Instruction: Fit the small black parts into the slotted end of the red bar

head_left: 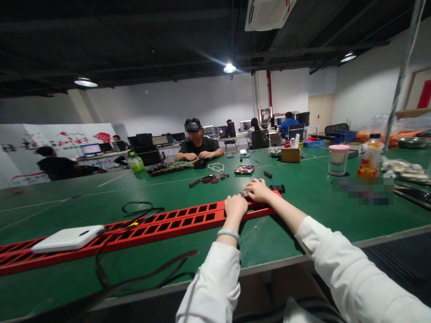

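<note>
A long red slotted metal frame (188, 220) lies across the green table, its right end under my hands. My left hand (235, 206), with a pale bracelet at the wrist, is closed over the frame near that end. My right hand (258, 190) reaches in from the right with its fingers bent down, close to the left one. A small greyish piece shows between the two hands, but what the fingers hold is hidden. Just beyond my right hand, a black fitting (278, 188) sits at the frame's end.
A white power bank (69, 238) rests on the frame, with a black cable (101, 262) nearby. Dark small blocks (195, 183) and a patterned box (244, 170) lie beyond. A juice bottle (369, 157) and a pink-lidded jar (338, 160) stand right. Opposite sits a person (200, 146).
</note>
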A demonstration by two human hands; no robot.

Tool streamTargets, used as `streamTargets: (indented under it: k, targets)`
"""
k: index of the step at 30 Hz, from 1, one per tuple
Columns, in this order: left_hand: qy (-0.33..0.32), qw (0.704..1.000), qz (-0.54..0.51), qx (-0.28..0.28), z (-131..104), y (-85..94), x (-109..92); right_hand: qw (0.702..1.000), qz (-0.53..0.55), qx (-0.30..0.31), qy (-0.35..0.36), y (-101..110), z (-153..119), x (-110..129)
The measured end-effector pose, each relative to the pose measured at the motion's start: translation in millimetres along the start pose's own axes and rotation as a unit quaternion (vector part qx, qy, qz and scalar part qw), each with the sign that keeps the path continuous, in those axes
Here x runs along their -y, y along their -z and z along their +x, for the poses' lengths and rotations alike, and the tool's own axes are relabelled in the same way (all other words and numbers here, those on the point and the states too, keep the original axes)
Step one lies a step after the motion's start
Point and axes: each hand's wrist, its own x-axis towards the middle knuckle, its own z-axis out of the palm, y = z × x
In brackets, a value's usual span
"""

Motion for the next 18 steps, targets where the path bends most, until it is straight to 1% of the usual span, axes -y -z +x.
streamTargets:
  k: [3,5,8,14,16,18]
  targets:
    - [0.003,1.0,-0.002,0.01,1,1.8,0,0.998,0.012,0.05,0.021,-4,4,12]
    - [0.001,1.0,-0.002,0.019,3,2.0,0,0.997,0.009,0.074,0.014,-7,5,16]
    - [-0.008,1.0,0.001,0.027,7,1.1,2,0.996,0.006,0.093,0.002,-10,6,15]
    - [-0.027,0.999,0.011,0.022,13,1.7,6,0.994,0.021,0.108,-0.009,-12,7,14]
    - [-0.023,0.999,0.009,0.024,13,3.3,6,0.995,0.015,0.101,-0.01,-12,7,15]
    - [-0.021,0.999,0.01,0.024,12,4.5,6,0.997,0.004,0.076,-0.003,-13,6,16]
